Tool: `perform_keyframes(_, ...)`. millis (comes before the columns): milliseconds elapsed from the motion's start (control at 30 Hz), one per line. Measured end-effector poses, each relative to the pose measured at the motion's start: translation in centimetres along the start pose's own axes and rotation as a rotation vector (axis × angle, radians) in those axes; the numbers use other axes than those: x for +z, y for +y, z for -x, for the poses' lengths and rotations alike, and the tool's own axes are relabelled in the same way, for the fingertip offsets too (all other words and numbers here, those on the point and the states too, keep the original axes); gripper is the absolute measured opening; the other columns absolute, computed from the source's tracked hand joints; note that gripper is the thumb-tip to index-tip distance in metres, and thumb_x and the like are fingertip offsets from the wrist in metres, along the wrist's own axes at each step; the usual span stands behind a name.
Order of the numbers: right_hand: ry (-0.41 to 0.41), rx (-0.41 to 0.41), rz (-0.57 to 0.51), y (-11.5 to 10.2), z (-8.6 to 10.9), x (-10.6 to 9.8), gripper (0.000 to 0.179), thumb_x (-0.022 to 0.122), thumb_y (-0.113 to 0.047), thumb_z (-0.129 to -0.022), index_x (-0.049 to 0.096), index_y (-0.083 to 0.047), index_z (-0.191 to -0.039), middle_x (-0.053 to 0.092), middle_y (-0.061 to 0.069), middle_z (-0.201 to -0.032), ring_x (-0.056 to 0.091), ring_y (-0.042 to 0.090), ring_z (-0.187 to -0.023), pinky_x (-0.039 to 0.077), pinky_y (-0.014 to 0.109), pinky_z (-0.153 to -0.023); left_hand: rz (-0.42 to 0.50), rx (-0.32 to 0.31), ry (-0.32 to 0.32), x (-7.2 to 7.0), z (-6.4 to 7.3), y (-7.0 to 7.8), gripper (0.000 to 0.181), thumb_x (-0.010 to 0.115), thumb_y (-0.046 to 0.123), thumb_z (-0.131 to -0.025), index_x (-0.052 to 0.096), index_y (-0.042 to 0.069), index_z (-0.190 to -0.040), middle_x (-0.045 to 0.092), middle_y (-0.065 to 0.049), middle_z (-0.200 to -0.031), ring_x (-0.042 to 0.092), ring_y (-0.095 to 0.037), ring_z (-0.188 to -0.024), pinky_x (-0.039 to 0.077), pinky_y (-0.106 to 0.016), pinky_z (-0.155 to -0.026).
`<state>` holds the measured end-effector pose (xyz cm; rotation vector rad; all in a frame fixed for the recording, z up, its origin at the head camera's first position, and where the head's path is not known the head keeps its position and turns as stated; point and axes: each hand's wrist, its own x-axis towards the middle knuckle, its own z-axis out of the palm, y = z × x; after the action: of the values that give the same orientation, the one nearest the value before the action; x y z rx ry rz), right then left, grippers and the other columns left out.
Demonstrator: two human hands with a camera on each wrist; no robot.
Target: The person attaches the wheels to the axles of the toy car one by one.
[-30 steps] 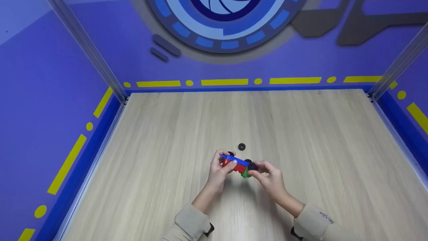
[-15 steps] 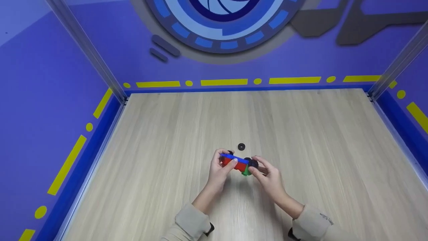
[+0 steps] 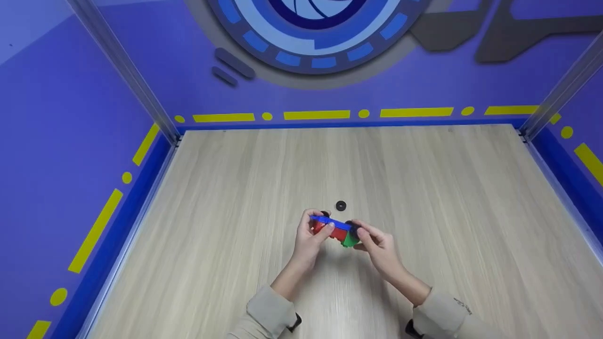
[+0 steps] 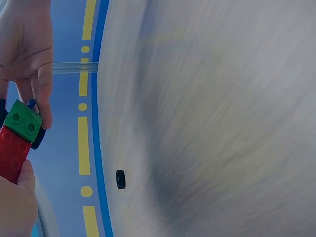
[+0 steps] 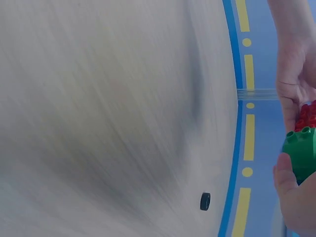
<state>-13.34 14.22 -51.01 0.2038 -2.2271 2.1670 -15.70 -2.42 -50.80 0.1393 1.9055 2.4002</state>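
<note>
Both hands hold a toy block car clear of the table. In the head view its blue base (image 3: pixel 340 224) faces up, with red bricks (image 3: pixel 338 234) below and a green brick (image 3: pixel 349 240) at the right end. My left hand (image 3: pixel 307 245) grips the red and blue left part, thumb across the side. With thumb and fingers, my right hand (image 3: pixel 385 252) pinches a black wheel (image 3: pixel 354 230) at the green end, partly covering it. Studs on the green brick (image 4: pixel 23 121) show in the left wrist view. Another dark wheel (image 3: pixel 325 214) shows behind my left fingertips.
A loose black tyre (image 3: pixel 340 205) lies on the wood-grain table (image 3: pixel 264 179) just beyond the car. Purple-blue panels (image 3: pixel 141 80) with yellow markings wall the table at the back and both sides.
My right thumb has shifted up over the black wheel, and those fingers have closed in around the car's green end. The left hand and the loose tyre have stayed in place.
</note>
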Motion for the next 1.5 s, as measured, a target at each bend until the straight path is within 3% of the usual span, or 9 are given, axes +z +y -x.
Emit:
perform_keyframes(167, 0.04, -0.052, 0.049, -0.1, -0.2, 0.0, 0.026, 0.049, -0.007, -0.089, 0.058, 0.006, -0.11, 0.06, 0.024, -0.104, 0.058, 0.006, -0.068, 0.051, 0.026, -0.059, -0.005, -0.025, 0.015, 0.0, 0.1, -0.2, 0.036, 0.059, 0.01, -0.083, 0.037, 0.0, -0.11, 0.045, -0.021, -0.12, 0.049, -0.016, -0.097, 0.047, -0.024, -0.074)
perform_keyframes(300, 0.066, -0.029, 0.085, -0.2, -0.2, 0.1, 0.025, 0.051, -0.009, -0.088, 0.06, 0.004, -0.107, 0.062, 0.021, -0.102, 0.055, 0.009, -0.065, 0.048, 0.023, -0.053, -0.008, -0.042, 0.019, 0.0, 0.1, -0.2, 0.037, 0.059, 0.014, -0.084, 0.036, 0.002, -0.11, 0.044, -0.022, -0.12, 0.05, -0.017, -0.098, 0.049, -0.027, -0.078)
perform_keyframes(567, 0.004, 0.023, 0.11, -0.2, -0.2, -0.3, 0.027, 0.05, -0.012, -0.089, 0.058, 0.0, -0.113, 0.059, 0.018, -0.11, 0.058, 0.008, -0.075, 0.051, 0.026, -0.059, -0.014, -0.049, 0.025, 0.0, 0.2, -0.2, 0.037, 0.059, 0.014, -0.084, 0.037, 0.004, -0.111, 0.046, -0.017, -0.12, 0.049, -0.018, -0.101, 0.048, -0.029, -0.082)
perform_keyframes(833, -0.022, -0.172, 0.372, 0.3, 0.2, -0.7, 0.041, 0.062, -0.015, -0.082, 0.054, -0.009, -0.122, 0.054, 0.015, -0.117, 0.061, 0.019, -0.091, 0.051, 0.02, -0.064, -0.009, -0.05, 0.05, 0.1, 0.1, -0.4, 0.035, 0.059, 0.012, -0.084, 0.039, 0.003, -0.111, 0.046, -0.016, -0.119, 0.048, -0.017, -0.101, 0.048, -0.029, -0.082)
perform_keyframes(967, -0.02, -0.208, 0.444, 0.0, 0.2, -0.4, 0.042, 0.067, -0.013, -0.076, 0.058, -0.009, -0.117, 0.051, 0.017, -0.121, 0.059, 0.026, -0.097, 0.051, 0.018, -0.062, -0.015, -0.053, 0.047, 0.2, 0.2, -0.2, 0.035, 0.058, 0.013, -0.084, 0.04, 0.003, -0.112, 0.046, -0.013, -0.117, 0.048, -0.017, -0.102, 0.048, -0.029, -0.083)
perform_keyframes(1200, 0.009, -0.191, 0.385, -2.8, 0.6, 0.3, 0.031, 0.064, 0.0, -0.076, 0.062, 0.003, -0.106, 0.053, 0.023, -0.111, 0.059, 0.03, -0.093, 0.051, 0.02, -0.062, 0.011, -0.06, 0.042, 0.4, 0.2, -0.1, 0.034, 0.06, 0.013, -0.083, 0.041, 0.003, -0.109, 0.047, -0.015, -0.117, 0.049, -0.019, -0.103, 0.048, -0.031, -0.084)
perform_keyframes(1367, 0.032, -0.216, 0.352, -2.8, 0.5, 0.3, 0.025, 0.063, 0.002, -0.076, 0.064, 0.003, -0.101, 0.056, 0.017, -0.105, 0.058, 0.017, -0.087, 0.05, 0.017, -0.06, 0.038, -0.052, 0.036, 0.6, 0.2, -0.1, 0.034, 0.06, 0.013, -0.083, 0.041, 0.003, -0.108, 0.047, -0.014, -0.117, 0.049, -0.02, -0.104, 0.048, -0.031, -0.084)
perform_keyframes(1500, 0.026, -0.241, 0.33, -2.6, 0.5, 0.3, 0.028, 0.064, 0.003, -0.074, 0.062, 0.005, -0.102, 0.057, 0.018, -0.106, 0.059, 0.017, -0.088, 0.051, 0.019, -0.062, 0.071, -0.06, 0.042, 0.7, 0.2, 0.1, 0.032, 0.06, 0.01, -0.083, 0.04, 0.002, -0.107, 0.047, -0.017, -0.117, 0.051, -0.02, -0.102, 0.049, -0.031, -0.083)
